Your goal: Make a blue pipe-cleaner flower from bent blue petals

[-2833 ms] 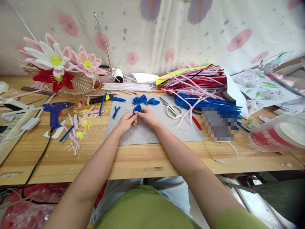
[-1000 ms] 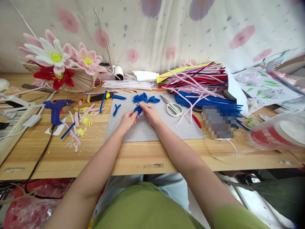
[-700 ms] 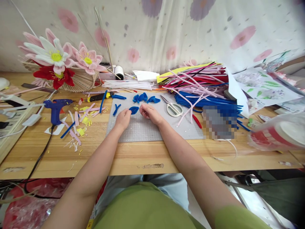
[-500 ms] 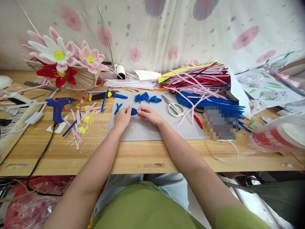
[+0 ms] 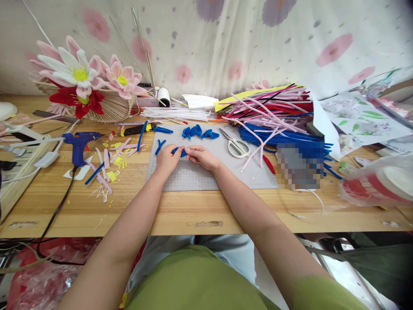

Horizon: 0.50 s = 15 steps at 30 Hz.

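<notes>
Between my two hands is a small blue pipe-cleaner petal (image 5: 179,151), above the grey cutting mat (image 5: 193,175). My left hand (image 5: 168,159) is closed on its left part, thumb on top. With pinched fingers, my right hand (image 5: 202,157) grips the petal's right end. Fingers cover much of the piece. Behind the hands lie several shaped blue petals (image 5: 194,131). Short blue pipe-cleaner pieces (image 5: 160,147) rest to the left of my left hand. Scissors with pale handles (image 5: 238,147) lie to the right of my right hand.
A blue glue gun (image 5: 79,146) stands left among pink and yellow scraps (image 5: 113,175). A black-and-yellow utility knife (image 5: 138,129) lies behind the mat's left corner. Bundled blue pipe cleaners (image 5: 274,137) are at right, near a bagged cup (image 5: 380,183). Fuzzy flowers (image 5: 80,75) stand at back left.
My left hand has shifted slightly right, closer to my right hand. The blue petal between them now looks more bunched and less of its flat side shows.
</notes>
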Each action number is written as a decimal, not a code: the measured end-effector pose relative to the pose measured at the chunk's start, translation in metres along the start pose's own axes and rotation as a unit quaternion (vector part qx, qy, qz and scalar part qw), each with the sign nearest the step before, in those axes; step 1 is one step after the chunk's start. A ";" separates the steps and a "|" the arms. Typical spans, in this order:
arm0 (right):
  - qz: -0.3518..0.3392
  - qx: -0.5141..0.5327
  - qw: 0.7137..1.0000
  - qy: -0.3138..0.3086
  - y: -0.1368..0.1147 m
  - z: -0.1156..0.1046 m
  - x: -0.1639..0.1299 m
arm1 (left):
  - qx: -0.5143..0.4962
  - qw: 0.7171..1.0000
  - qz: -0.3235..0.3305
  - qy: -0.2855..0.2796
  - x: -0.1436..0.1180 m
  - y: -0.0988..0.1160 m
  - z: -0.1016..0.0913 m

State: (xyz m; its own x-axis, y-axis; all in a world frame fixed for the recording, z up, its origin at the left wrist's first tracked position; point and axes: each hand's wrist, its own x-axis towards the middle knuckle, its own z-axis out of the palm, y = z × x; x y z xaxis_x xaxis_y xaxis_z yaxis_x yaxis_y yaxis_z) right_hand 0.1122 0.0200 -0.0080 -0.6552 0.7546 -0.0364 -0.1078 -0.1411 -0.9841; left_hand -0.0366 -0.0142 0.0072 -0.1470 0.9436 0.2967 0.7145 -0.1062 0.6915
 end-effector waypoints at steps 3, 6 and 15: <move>-0.023 -0.014 1.000 0.000 -0.001 0.004 -0.001 | -0.007 1.000 -0.016 -0.005 0.002 -0.004 0.001; -0.026 -0.036 0.999 0.003 -0.003 0.008 -0.001 | -0.028 0.999 -0.038 -0.011 0.003 -0.008 0.003; -0.046 -0.095 0.990 0.096 0.002 0.016 0.006 | -0.110 0.991 -0.076 0.020 0.001 -0.010 0.005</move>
State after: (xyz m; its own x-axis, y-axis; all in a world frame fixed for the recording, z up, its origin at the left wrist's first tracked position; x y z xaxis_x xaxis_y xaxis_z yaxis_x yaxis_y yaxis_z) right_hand 0.0963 0.0138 -0.0075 -0.4929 0.8691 0.0404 -0.0050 0.0437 -0.9990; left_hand -0.0408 -0.0111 -0.0029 -0.2713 0.9412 0.2014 0.5169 -0.0340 0.8554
